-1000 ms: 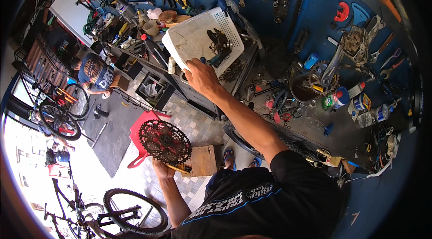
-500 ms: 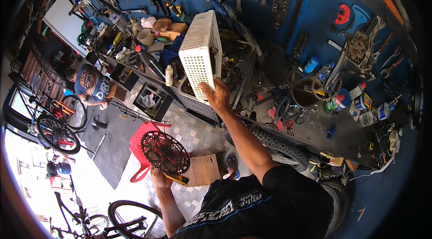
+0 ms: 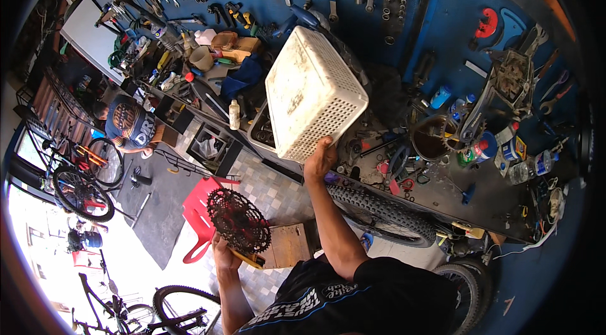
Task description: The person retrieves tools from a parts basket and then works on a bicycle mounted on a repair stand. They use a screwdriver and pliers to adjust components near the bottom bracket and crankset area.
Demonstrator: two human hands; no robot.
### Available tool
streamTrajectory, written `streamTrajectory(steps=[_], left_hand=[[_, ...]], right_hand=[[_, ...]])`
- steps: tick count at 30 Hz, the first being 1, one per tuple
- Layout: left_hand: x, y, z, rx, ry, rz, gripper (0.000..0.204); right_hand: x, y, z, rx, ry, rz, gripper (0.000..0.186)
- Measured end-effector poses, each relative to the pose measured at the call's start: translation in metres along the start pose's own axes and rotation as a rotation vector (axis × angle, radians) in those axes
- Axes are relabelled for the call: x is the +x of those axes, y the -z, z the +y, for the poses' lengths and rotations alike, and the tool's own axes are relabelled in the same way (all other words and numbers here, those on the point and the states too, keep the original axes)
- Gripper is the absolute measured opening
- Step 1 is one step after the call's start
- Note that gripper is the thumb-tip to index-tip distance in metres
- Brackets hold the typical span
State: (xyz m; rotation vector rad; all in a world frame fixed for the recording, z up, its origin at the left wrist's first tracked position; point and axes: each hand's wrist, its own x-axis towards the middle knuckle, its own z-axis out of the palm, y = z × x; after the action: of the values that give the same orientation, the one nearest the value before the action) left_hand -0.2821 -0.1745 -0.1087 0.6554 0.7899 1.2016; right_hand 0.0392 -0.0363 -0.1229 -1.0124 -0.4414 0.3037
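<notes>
My right hand (image 3: 320,161) grips the lower edge of a white perforated plastic basket (image 3: 300,92), raised over the workbench. The basket is tipped, so its stained underside shows and its inside is hidden. Behind it, part of a metal tray (image 3: 260,127) with dark small parts peeks out. Lower down, my left hand (image 3: 225,254) is closed at the rim of a large dark bicycle cassette (image 3: 238,220). A yellow strip (image 3: 248,260) lies beside that hand; I cannot tell whether it is held too.
Bottles, a brown bowl (image 3: 434,137) and loose tools crowd the workbench (image 3: 464,193). Wrenches hang on the blue pegboard (image 3: 413,38). A knobby tire (image 3: 379,212) stands below the bench edge. A red chair (image 3: 201,209) and a wooden board (image 3: 287,246) are near my left hand. Another person (image 3: 129,122) crouches at left.
The basket has turned over in my right hand, from its perforated side showing to its underside showing, and moved right. The cassette has shifted slightly right and down with my left hand.
</notes>
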Motion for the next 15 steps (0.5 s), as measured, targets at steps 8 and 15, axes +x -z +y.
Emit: streamTrajectory(steps=[8,15], left_hand=[[0.007,-0.021,0.0,0.044,0.063,0.038,0.044],[0.009,-0.018,-0.006,0.036,0.079,0.07,0.031]], right_hand=[[0.036,0.014,-0.002,0.548,-0.446,0.224,0.087],[0.061,0.02,-0.026,0.948,-0.428,0.046,0.079]])
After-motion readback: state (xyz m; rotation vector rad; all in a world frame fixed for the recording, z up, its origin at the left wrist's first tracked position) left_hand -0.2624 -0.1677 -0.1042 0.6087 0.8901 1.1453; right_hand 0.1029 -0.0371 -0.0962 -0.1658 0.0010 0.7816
